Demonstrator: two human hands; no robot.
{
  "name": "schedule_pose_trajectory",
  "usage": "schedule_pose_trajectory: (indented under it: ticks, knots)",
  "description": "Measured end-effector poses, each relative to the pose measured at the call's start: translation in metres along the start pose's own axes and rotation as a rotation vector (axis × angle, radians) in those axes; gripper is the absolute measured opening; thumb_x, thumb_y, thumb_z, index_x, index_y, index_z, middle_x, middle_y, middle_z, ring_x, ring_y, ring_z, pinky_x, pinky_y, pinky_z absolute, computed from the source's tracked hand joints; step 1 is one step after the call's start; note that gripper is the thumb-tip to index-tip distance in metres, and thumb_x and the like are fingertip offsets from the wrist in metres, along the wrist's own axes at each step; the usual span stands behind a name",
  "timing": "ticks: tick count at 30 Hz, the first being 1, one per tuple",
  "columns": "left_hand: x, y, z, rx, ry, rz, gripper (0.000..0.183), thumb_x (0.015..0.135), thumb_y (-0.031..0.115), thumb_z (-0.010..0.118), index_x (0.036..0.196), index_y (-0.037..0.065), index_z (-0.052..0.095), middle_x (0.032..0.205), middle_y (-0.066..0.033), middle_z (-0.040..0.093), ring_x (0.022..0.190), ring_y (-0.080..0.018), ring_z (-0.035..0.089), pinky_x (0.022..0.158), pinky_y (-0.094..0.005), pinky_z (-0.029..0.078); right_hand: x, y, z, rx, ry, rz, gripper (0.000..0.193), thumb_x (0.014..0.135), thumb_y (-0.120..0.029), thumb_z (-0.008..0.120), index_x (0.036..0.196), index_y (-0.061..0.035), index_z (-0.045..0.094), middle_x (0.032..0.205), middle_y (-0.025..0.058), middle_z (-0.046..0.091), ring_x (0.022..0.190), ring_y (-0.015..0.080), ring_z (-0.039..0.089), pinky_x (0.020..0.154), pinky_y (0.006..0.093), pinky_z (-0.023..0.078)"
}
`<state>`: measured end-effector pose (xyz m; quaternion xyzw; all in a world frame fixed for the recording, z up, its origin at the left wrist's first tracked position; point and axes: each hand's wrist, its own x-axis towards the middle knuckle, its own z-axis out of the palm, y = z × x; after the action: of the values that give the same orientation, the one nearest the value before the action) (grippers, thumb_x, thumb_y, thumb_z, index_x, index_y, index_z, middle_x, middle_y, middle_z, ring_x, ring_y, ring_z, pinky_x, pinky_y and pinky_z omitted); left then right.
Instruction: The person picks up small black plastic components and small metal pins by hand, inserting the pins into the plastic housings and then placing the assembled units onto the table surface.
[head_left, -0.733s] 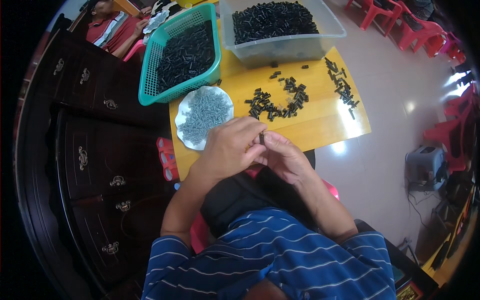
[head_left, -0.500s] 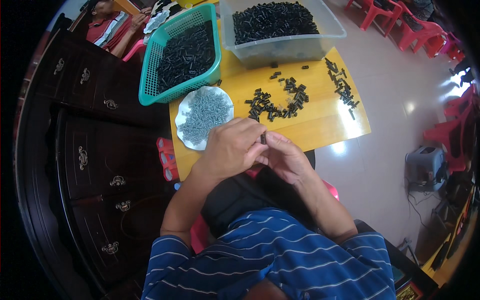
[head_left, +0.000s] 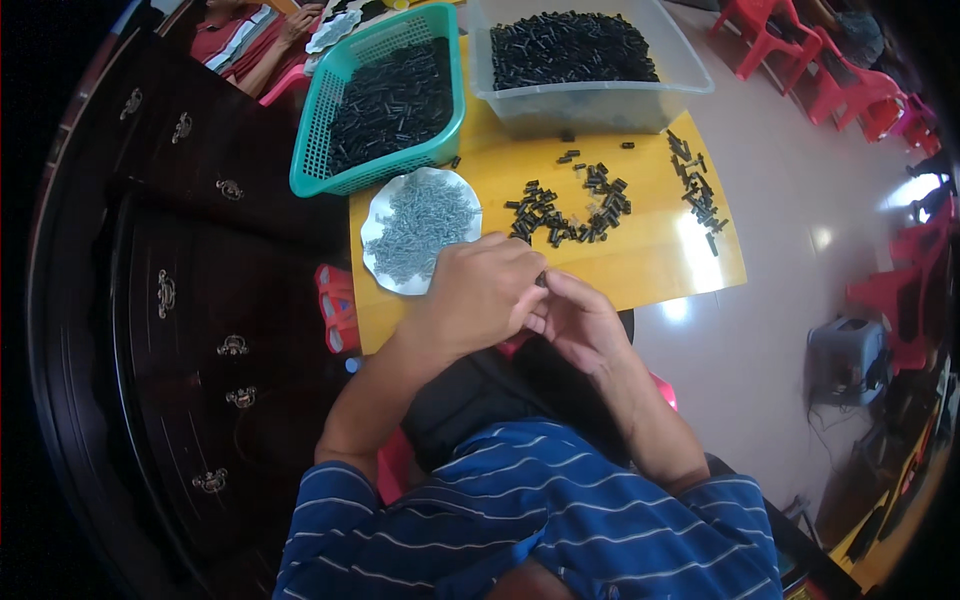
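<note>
Above the near edge of the yellow table [head_left: 650, 270], my left hand [head_left: 488, 285] and my right hand [head_left: 580, 322] meet with fingertips together. Between them sits a small black plastic piece [head_left: 541, 279], mostly covered by the fingers. Both hands are closed on it. Just beyond my left hand stands a white scalloped plate [head_left: 376, 262] heaped with small silvery screws [head_left: 420, 225]. Loose black pieces [head_left: 535, 210] lie in a rough curved pile past my fingers. More dark, longer pieces [head_left: 697, 185] are strewn along the table's right side.
A green plastic basket [head_left: 378, 180] and a translucent bin [head_left: 600, 105], both full of black pieces, stand at the back. Dark drawers [head_left: 190, 310] rise at the left. Another person [head_left: 245, 45] sits at the far left. Red chairs [head_left: 850, 90] and a grey stool [head_left: 845, 360] are at the right.
The whole view has shifted a little, moving the table's contents slightly right. My hands stay together, and the black piece is now more hidden between the fingers.
</note>
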<state>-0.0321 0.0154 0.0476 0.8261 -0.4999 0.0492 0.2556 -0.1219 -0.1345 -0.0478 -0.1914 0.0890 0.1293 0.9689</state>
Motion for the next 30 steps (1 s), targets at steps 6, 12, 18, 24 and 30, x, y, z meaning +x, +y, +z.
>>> schedule_pose_trajectory:
  ticks: [6, 12, 18, 24, 30]
  knots:
    - [0.001, -0.001, 0.0, 0.039, -0.02, -0.037, 0.019, 0.074, 0.015, 0.076, 0.089, 0.008, 0.069, 0.08, -0.0076, 0.067, 0.079, -0.03, 0.068, 0.066, -0.0421, 0.054, 0.002, -0.002, 0.004, -0.05, 0.031, 0.008, 0.032, 0.1, -0.027, 0.062, 0.122, -0.0041, 0.062, 0.115, 0.0098, 0.069, 0.106, 0.0225, 0.067, 0.096, 0.0391, 0.051]
    - [-0.003, -0.001, -0.003, 0.066, -0.056, -0.008, 0.021, 0.075, 0.016, 0.076, 0.093, 0.009, 0.07, 0.085, -0.0075, 0.069, 0.082, -0.0298, 0.069, 0.068, -0.0421, 0.055, 0.0, 0.0, 0.01, -0.053, 0.051, 0.017, 0.029, 0.101, -0.027, 0.062, 0.118, -0.0036, 0.065, 0.109, 0.0084, 0.071, 0.102, 0.0189, 0.068, 0.094, 0.0366, 0.052]
    - [-0.01, -0.004, -0.002, -0.061, -0.084, -0.047, 0.031, 0.076, 0.018, 0.077, 0.105, 0.009, 0.068, 0.09, -0.0085, 0.068, 0.088, -0.0318, 0.068, 0.071, -0.0441, 0.055, -0.002, -0.001, 0.018, -0.211, -0.076, -0.031, 0.026, 0.102, -0.026, 0.061, 0.112, -0.0031, 0.065, 0.101, 0.0104, 0.072, 0.097, 0.0202, 0.069, 0.095, 0.039, 0.052]
    - [-0.012, -0.016, -0.021, -0.334, -0.133, -0.085, 0.021, 0.082, 0.016, 0.077, 0.1, 0.005, 0.075, 0.091, -0.0109, 0.073, 0.081, -0.0274, 0.071, 0.07, -0.0364, 0.055, -0.005, 0.006, 0.005, -0.281, 0.039, 0.001, 0.035, 0.097, -0.04, 0.071, 0.103, -0.0068, 0.067, 0.099, 0.0074, 0.072, 0.091, 0.0171, 0.067, 0.088, 0.0347, 0.052]
    - [-0.01, -0.049, -0.038, -0.412, -0.183, -0.294, 0.013, 0.087, 0.004, 0.067, 0.098, 0.002, 0.075, 0.073, -0.0059, 0.071, 0.064, -0.0093, 0.064, 0.062, -0.0272, 0.05, -0.005, 0.007, 0.017, -0.359, -0.04, 0.047, 0.031, 0.101, -0.036, 0.068, 0.107, -0.0061, 0.068, 0.097, 0.0031, 0.071, 0.087, 0.0111, 0.066, 0.082, 0.0269, 0.054]
